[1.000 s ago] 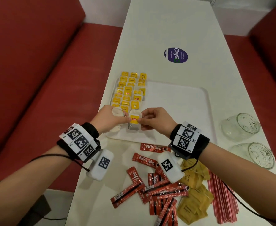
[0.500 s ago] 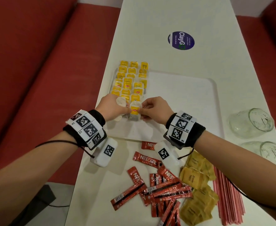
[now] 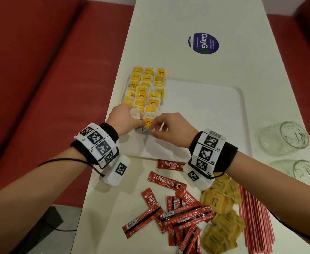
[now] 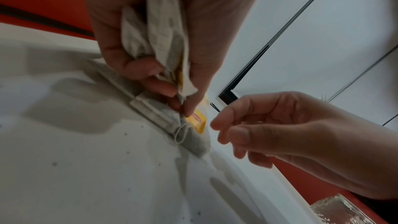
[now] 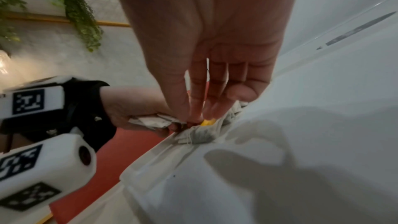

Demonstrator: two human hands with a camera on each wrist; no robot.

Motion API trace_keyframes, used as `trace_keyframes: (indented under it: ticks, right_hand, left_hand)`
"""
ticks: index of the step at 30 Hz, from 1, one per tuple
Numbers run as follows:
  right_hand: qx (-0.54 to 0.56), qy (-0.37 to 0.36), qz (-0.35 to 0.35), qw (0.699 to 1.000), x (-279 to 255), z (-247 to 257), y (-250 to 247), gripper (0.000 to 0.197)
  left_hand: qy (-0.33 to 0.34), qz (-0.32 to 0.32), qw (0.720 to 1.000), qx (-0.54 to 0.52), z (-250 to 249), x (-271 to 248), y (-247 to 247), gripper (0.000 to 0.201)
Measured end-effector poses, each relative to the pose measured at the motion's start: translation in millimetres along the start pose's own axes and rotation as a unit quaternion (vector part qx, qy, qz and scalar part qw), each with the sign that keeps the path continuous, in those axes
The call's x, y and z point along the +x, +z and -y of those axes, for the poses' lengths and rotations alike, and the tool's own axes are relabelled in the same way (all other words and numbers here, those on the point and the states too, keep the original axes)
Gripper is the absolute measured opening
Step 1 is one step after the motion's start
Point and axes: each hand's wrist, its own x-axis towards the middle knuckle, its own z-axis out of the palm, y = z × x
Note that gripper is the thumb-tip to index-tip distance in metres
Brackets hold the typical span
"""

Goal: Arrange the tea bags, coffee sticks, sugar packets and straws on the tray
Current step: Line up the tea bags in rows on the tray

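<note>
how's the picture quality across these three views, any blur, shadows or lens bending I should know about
Head view: evenly lit and sharp, though the table edges splay from wide-angle distortion. Left wrist view: the tea bags held in the left hand are smeared, and soft shadows fall on the tray. Right wrist view: the right hand is close and blurred, casting a dark shadow on the tray.

one white tray (image 3: pixel 214 114) on the table. two clear glasses (image 3: pixel 283 137) at the right. one round purple sticker (image 3: pixel 203 43). tea bags (image 3: pixel 143 85) in three columns, too overlapped to count. coffee sticks (image 3: pixel 168 181), sugar packets (image 3: pixel 217 202) and straws (image 3: pixel 255 222) lie heaped, number unclear.
</note>
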Motion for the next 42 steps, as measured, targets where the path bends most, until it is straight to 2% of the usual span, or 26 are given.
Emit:
trace_keyframes:
  ticks: [2, 4, 11, 15, 17, 18, 21, 23, 25, 28, 30, 35, 42]
  right_hand:
    - [-0.033, 0.001, 0.025, 0.999, 3, 0, 2, 0.02]
    - [-0.05, 0.01, 0.036, 0.998, 7, -1, 4, 0.022]
    - [-0.046, 0.004, 0.041, 0.998, 8, 3, 2, 0.022]
    - [-0.071, -0.005, 0.088, 0.994, 7, 7, 6, 0.026]
    - [-0.07, 0.004, 0.083, 0.994, 7, 9, 6, 0.027]
    - [-0.058, 0.0, 0.07, 0.996, 5, 11, 5, 0.025]
    - [0.017, -0.032, 0.026, 0.999, -8, 25, -2, 0.017]
    - [0.07, -0.052, 0.002, 0.996, -20, 40, -8, 0.015]
    - [0.112, -0.085, -0.012, 0.99, -33, 55, -13, 0.02]
    - [0.076, -0.147, -0.015, 0.986, -43, 67, -10, 0.032]
    - [0.034, -0.162, -0.016, 0.986, -45, 68, -4, 0.033]
    - [-0.009, -0.166, 0.016, 0.986, -56, 75, -4, 0.03]
    - [-0.018, -0.191, 0.004, 0.981, -72, 86, -7, 0.018]
  left_hand:
    - [0.001, -0.004, 1.0, -0.002, 1, 0, 0, 0.018]
    - [-0.001, -0.012, 1.0, -0.008, 1, 0, -2, 0.025]
    - [-0.004, -0.034, 0.999, -0.033, 6, -4, -14, 0.021]
    - [-0.031, -0.017, 0.992, -0.117, 11, -11, -19, 0.023]
    - [-0.053, 0.017, 0.973, -0.225, 11, -19, -20, 0.021]
    - [-0.077, 0.039, 0.952, -0.294, 11, -24, -20, 0.02]
    - [-0.171, 0.11, 0.852, -0.483, 11, -38, -22, 0.021]
    - [-0.213, 0.141, 0.787, -0.562, 9, -48, -22, 0.026]
    - [-0.22, 0.169, 0.754, -0.595, 8, -59, -21, 0.034]
    - [-0.192, 0.195, 0.745, -0.609, 8, -77, -16, 0.046]
    - [-0.18, 0.207, 0.73, -0.626, 6, -88, -12, 0.048]
    - [-0.188, 0.218, 0.708, -0.645, 3, -112, -11, 0.035]
    - [-0.164, 0.252, 0.717, -0.629, 8, -135, -14, 0.029]
